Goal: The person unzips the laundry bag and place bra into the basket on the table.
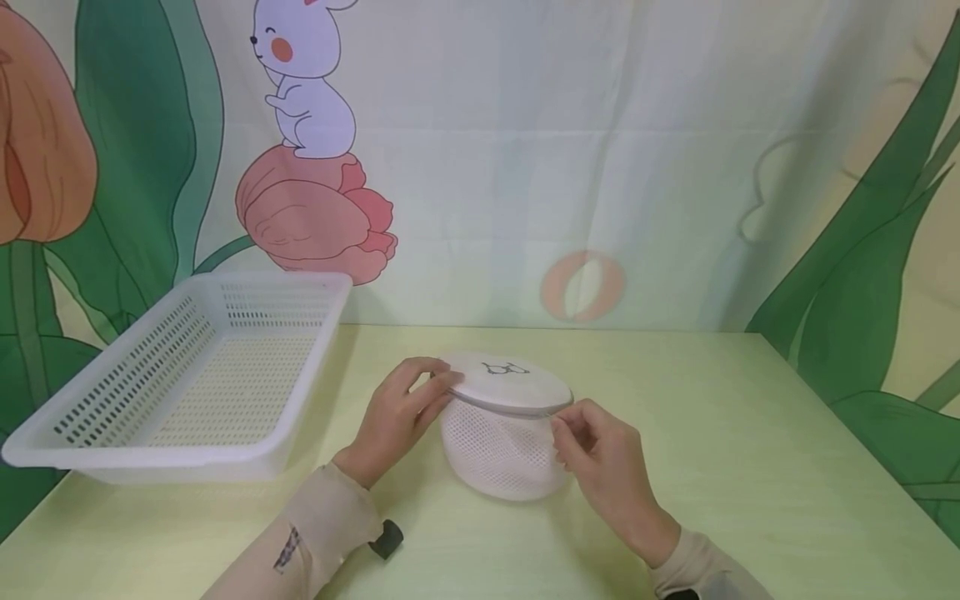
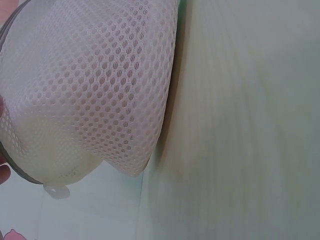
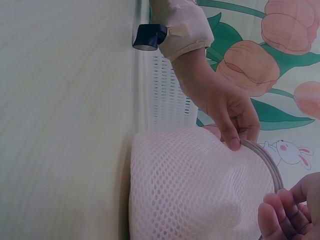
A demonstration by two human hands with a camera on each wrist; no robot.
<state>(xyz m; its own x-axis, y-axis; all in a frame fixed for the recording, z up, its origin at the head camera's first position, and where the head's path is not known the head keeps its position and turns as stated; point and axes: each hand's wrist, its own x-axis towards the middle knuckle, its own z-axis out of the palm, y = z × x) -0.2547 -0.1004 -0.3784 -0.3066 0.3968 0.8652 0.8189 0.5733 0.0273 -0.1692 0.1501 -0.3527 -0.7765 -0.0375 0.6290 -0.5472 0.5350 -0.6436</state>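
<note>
A round white mesh bag (image 1: pixel 504 450) with a flat lid (image 1: pixel 510 382), a small dark drawing on the lid and a grey zipper round its rim, stands on the table. My left hand (image 1: pixel 401 412) pinches the rim at its left side. At the front right of the rim my right hand (image 1: pixel 606 467) pinches the zipper edge between thumb and fingers. The mesh wall (image 2: pixel 100 80) fills much of the left wrist view. In the right wrist view the left hand (image 3: pixel 227 107) holds the far rim and the right hand (image 3: pixel 292 212) the near rim.
An empty white plastic basket (image 1: pixel 281 442) with slotted walls stands on the left of the pale table (image 1: pixel 720 433). Behind the table hangs a printed cloth (image 1: pixel 465 167) with a rabbit and flowers.
</note>
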